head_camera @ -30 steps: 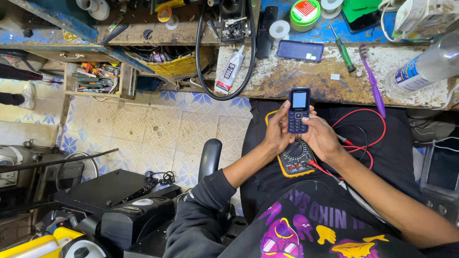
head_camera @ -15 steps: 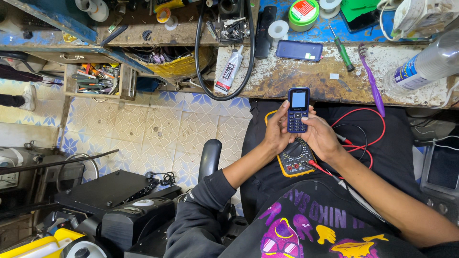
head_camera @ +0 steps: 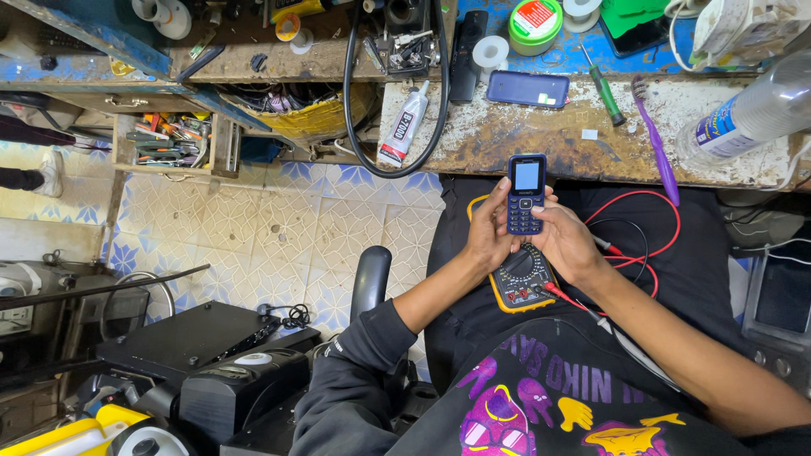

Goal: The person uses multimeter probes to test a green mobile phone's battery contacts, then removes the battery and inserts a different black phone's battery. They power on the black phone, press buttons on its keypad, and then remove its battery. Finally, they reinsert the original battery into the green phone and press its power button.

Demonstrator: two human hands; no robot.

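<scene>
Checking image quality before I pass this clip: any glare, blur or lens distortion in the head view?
Head view: even light, sharp focus on both hands and the blue keypad phone; its screen reads pale and washed out; wide-angle bending curves the workbench edge and stretches corners; the plastic bottle shows slight sheen.

Blue keypad phone (head_camera: 525, 194), yellow-edged black multimeter (head_camera: 519, 279)

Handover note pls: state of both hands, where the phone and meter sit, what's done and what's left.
Left hand: grips the blue keypad phone by its left edge.
Right hand: holds its right side, thumb on the keys.
Phone: upright over the lap, screen lit.
Yellow multimeter: on the lap under the hands, red lead and black lead plugged in.
Done: phone powered.
Left: probes unused.
</scene>
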